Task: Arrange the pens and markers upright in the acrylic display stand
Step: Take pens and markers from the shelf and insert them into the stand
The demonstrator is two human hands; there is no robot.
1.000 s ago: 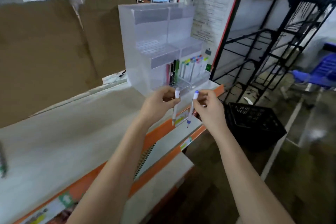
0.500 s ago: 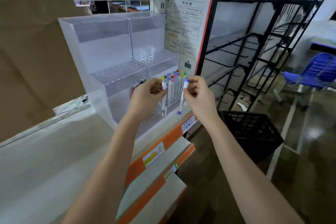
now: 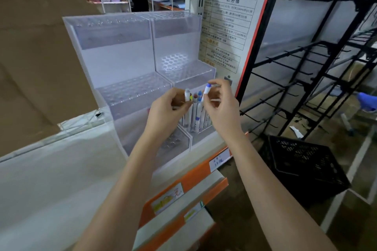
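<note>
A tiered clear acrylic display stand (image 3: pixel 126 63) sits on the white shelf. Several white markers (image 3: pixel 196 116) with coloured caps stand upright in its lower right tier. My left hand (image 3: pixel 166 114) pinches a white-capped marker (image 3: pixel 187 95), held upright just over that tier. My right hand (image 3: pixel 221 106) pinches a blue-capped marker (image 3: pixel 206 90) near its top, tilted slightly, above the standing markers. Both hands are close together in front of the stand, and the lower ends of both held markers are hidden among the others.
The white shelf (image 3: pixel 51 179) has an orange price rail (image 3: pixel 195 171) along its front. A printed poster (image 3: pixel 228 22) hangs right of the stand. Brown cardboard (image 3: pixel 36 57) covers the left. A black crate (image 3: pixel 306 165) sits on the floor under black wire racks (image 3: pixel 306 63).
Both hands rose from the shelf's front edge to the stand's lower right tier, each carrying its marker. The view drew closer to the stand.
</note>
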